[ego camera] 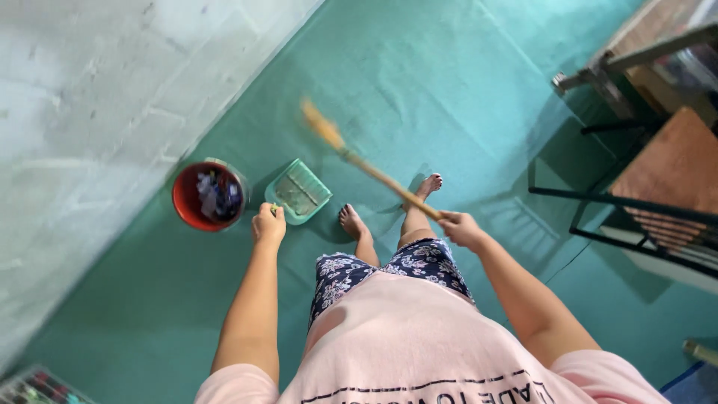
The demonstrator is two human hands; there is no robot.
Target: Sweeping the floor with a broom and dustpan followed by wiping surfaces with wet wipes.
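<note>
While the person stands barefoot on the teal floor (pixel 449 67), the left hand (pixel 268 223) is closed around the handle end of a pale green dustpan (pixel 299 192). Pan lies flat on the floor, just right of a red bucket (pixel 208 196), its open mouth seeming to face the feet; the low, flat position would let sweepings slide in. Bucket holds crumpled paper and dark scraps and stands near the grey wall (pixel 97 112); pan and bucket are just beside each other, contact not resolvable.

Right hand (pixel 458 227) is wrapped around the near end of a broom (pixel 359 161), a pale wooden stick running far-left from the grip to straw bristles. Bristle end is motion-blurred and hangs above the floor beyond the pan, so the broom is held one-handed at an angle across the body, stick passing over the right foot.

Left foot sits just beside the pan's near edge.

Right side of scene: black metal-framed furniture (pixel 598 198) with a brown wooden top, well apart from both hands. Near-left corner: a tray of small coloured items (pixel 34 385), contents unclear.
</note>
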